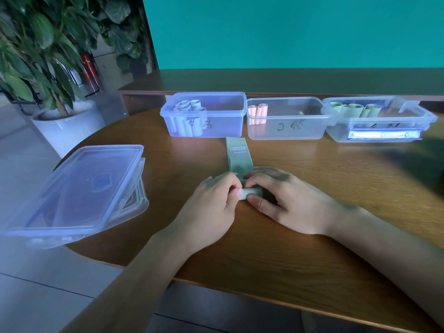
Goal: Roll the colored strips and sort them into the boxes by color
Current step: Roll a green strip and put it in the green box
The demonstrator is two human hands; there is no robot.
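Mid-worktop, the left hand [213,200] and right hand [286,200] pinch the rolled end of a green strip [239,155] whose tail lies flat toward the boxes [377,121]. Slack fingers would probably let the coil spring open or wind crooked.

Office-like room: wooden desk [312,248], teal partition [288,32], potted plant [48,68], fire extinguisher [89,68].

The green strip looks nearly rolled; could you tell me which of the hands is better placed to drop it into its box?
Probably the right hand. The box of green rolls stands at the far right, on that hand's side. Both hands grip the green strip, so the left hand would have to cross over.
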